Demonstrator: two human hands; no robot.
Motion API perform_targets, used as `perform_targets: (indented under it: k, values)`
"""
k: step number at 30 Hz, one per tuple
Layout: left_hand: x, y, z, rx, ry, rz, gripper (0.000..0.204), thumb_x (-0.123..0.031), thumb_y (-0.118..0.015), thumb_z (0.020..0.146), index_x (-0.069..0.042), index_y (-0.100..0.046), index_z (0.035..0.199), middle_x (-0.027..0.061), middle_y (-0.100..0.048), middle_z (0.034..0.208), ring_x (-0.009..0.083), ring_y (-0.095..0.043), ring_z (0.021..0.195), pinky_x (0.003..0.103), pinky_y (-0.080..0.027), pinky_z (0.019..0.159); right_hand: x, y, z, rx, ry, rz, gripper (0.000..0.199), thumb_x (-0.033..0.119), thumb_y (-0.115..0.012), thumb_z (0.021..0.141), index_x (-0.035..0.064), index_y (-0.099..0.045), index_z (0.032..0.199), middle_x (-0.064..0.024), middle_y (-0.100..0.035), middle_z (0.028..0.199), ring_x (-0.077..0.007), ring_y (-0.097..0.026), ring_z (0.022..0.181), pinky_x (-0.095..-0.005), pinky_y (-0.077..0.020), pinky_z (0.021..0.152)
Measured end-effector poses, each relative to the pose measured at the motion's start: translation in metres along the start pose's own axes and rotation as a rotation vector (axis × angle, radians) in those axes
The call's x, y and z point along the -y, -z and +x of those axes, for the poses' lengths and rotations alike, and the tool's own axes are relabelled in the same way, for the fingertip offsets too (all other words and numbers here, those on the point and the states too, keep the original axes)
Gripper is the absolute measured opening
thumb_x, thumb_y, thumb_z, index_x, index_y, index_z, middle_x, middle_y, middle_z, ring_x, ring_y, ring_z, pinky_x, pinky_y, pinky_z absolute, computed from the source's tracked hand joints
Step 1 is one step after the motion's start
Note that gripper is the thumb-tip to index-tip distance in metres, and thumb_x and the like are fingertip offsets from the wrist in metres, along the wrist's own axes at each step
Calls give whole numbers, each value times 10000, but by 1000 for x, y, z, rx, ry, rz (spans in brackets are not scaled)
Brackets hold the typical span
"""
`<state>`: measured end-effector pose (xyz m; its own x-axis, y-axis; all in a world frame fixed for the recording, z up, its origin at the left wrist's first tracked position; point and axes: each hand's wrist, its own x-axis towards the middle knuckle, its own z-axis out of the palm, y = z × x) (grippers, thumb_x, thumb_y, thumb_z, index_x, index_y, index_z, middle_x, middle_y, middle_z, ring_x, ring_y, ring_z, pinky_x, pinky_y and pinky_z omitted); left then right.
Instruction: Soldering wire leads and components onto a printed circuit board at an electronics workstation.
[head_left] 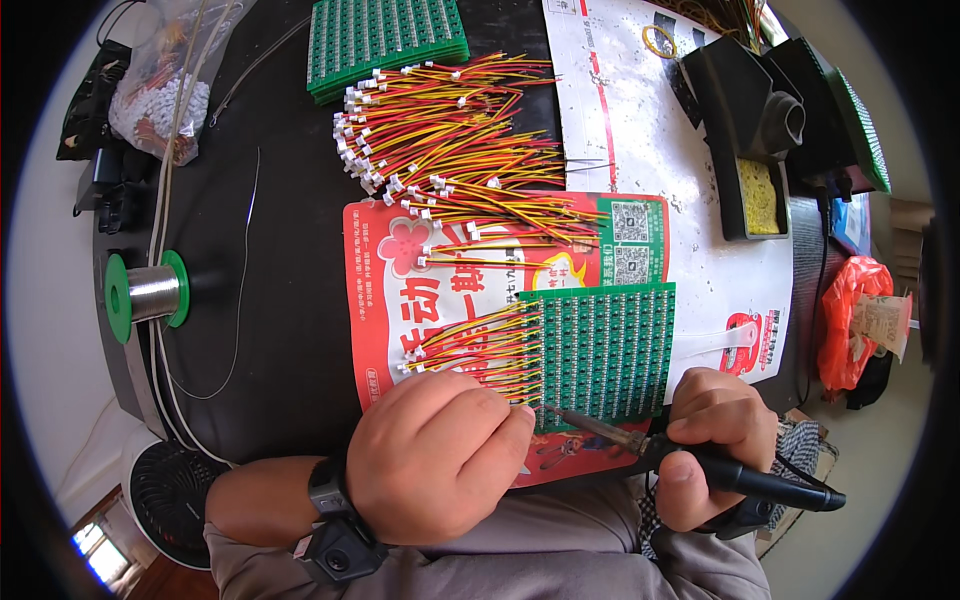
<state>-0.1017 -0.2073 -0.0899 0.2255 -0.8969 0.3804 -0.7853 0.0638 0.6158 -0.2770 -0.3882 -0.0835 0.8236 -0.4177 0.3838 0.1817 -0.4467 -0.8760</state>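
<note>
A green circuit board panel (605,350) lies on a red and white paper sheet (385,270), with several red and yellow wires (470,350) attached along its left edge. My left hand (435,455) rests fisted at the panel's lower left corner, fingertips pinched at a wire end there. My right hand (715,440) grips a black soldering iron (740,478) whose metal tip (560,415) points left and touches the board's lower left corner beside my left fingertips. A dark watch sits on my left wrist.
A pile of loose red and yellow connector wires (450,140) lies behind the panel. A stack of green boards (385,40) sits at the back. A solder spool (148,295) stands left, a black iron stand with a yellow sponge (755,195) right, an orange bag (850,320) far right.
</note>
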Motion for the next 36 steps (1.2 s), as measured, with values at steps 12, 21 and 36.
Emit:
perform_targets:
  k: [12,21,36]
  values:
    - [0,0,-1,-2,6,14,275,54,-760,615,14,-729,885,87,-645,802,254,-621,656,360,-525,578,0,-2,2,2,7,-13,241,74,-777,745,-13,-580,852,-64,-557,547,-174,-487,411,-309,-343,398]
    - [1,1,0,17,6,9,287,57,-751,614,23,-728,898,92,-649,808,258,-623,658,363,-528,582,0,-1,3,14,0,-15,250,80,-782,751,-15,-579,862,-69,-558,546,-177,-489,409,-312,-343,397]
    - [1,1,1,29,-4,9,291,61,-742,610,27,-721,898,93,-641,797,263,-613,660,358,-517,575,3,-3,-6,-192,-32,24,306,205,-762,844,-6,-554,920,-62,-518,581,-164,-465,466,-315,-354,443]
